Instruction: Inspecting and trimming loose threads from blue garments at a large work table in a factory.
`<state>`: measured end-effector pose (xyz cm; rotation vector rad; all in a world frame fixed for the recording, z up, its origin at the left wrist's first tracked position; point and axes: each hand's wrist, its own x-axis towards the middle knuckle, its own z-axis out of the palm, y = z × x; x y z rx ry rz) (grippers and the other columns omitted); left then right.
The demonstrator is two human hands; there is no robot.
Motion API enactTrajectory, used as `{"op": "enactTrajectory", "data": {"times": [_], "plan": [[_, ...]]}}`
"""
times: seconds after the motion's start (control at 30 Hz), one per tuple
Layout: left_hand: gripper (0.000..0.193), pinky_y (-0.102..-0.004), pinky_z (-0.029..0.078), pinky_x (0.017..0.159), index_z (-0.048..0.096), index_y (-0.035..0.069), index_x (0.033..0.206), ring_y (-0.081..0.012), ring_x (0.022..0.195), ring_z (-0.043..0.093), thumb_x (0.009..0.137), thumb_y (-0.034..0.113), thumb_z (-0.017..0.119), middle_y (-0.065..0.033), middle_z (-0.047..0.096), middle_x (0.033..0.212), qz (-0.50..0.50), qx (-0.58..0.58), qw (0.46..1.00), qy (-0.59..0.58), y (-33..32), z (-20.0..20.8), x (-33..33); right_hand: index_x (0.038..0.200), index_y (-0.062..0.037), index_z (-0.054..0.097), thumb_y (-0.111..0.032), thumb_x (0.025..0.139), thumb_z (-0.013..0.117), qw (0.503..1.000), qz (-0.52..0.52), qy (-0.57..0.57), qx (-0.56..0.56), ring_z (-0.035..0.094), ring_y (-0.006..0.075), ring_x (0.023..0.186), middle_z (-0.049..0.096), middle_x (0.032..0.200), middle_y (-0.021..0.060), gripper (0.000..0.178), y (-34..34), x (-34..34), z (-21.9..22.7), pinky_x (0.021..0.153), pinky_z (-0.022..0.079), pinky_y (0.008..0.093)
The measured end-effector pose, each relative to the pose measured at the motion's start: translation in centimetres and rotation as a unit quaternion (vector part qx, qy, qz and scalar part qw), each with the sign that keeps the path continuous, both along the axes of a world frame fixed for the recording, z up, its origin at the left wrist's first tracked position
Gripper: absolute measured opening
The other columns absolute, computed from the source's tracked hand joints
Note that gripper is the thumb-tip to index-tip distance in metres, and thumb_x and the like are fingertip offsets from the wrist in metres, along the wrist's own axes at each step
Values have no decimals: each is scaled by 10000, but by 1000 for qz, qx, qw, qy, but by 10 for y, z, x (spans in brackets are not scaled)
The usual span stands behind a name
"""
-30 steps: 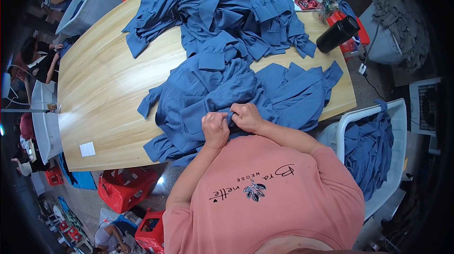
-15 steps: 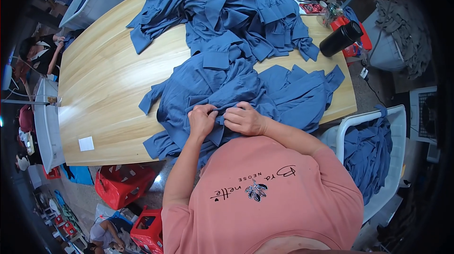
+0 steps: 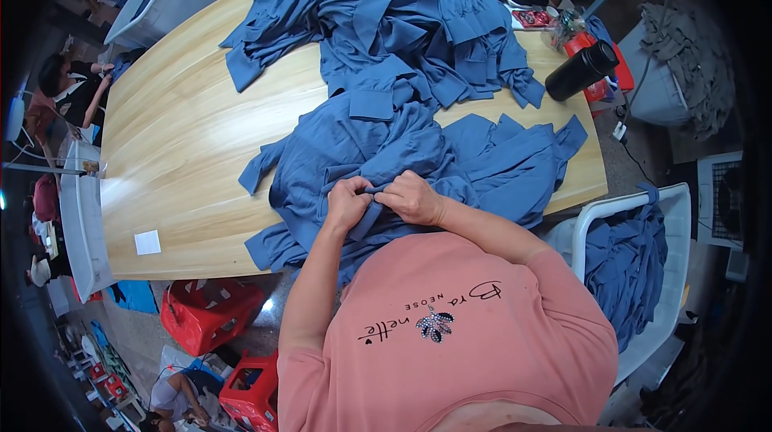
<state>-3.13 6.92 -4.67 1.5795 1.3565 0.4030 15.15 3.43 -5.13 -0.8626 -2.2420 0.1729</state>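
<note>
We have the left hand [image 3: 347, 203] and right hand [image 3: 414, 197] side by side, both pinched shut on one folded edge of the blue garment [image 3: 378, 154]. The garment's bulk spreads from the grip toward 12 o'clock across the wooden table [image 3: 177, 158], its long axis running 9 to 3. A larger pile of blue garments [image 3: 386, 22] lies farther out at 12 o'clock, a black bottle [image 3: 581, 72] at 2 o'clock; neither hand is nearer.

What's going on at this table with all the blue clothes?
A person in a pink shirt is working on a blue garment spread at the near edge of a long wooden table. The left hand and right hand meet close together, pinching a small fold of its fabric. A larger pile of blue garments lies farther along the table, a black bottle lies on its side at the right, and more blue cloth fills a white chair.
</note>
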Motion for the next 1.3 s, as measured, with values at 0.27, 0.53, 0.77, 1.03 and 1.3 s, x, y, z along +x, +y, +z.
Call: {"op": "enactTrajectory", "data": {"times": [0.27, 0.53, 0.77, 1.03, 1.3], "plan": [[50, -219, 369, 505, 611, 4, 720, -53, 567, 465, 684, -17, 583, 19, 550, 631, 21, -123, 983, -132, -1, 12, -2, 798, -101, 580, -74, 680, 585, 1000, 10, 2, -16, 487, 151, 608, 519, 683, -17, 121, -3, -1, 4, 565, 350, 292], [46, -213, 349, 506, 590, 42, 659, -50, 548, 444, 705, 48, 583, 24, 533, 605, 26, -186, 963, -192, 3, 6, 1, 766, -85, 557, -60, 644, 589, 997, 39, 65, -33, 485, 171, 611, 501, 683, 5, 128, -3, -9, 21, 569, 361, 301], [98, -214, 355, 509, 598, 34, 662, -55, 547, 456, 748, 81, 594, 14, 554, 616, 47, -227, 949, -213, 1, 10, 2, 734, -73, 531, -59, 643, 574, 999, 23, 46, -16, 479, 183, 571, 446, 620, 24, 102, -3, -9, 16, 506, 400, 302], [84, -190, 393, 546, 611, 30, 712, -52, 583, 492, 777, 60, 568, 10, 570, 660, 71, -255, 925, -273, -2, 6, 0, 719, -65, 519, -64, 651, 546, 1000, -8, 7, -7, 510, 194, 559, 456, 615, 37, 73, -2, -10, 12, 494, 412, 303], [64, -186, 401, 554, 635, 5, 792, -40, 622, 503, 799, 36, 580, 5, 598, 721, 75, -203, 942, -258, -11, 0, -2, 730, -59, 509, -48, 646, 536, 999, 13, 7, -47, 516, 219, 580, 471, 644, 52, 89, 0, -9, 7, 502, 425, 323]]}}
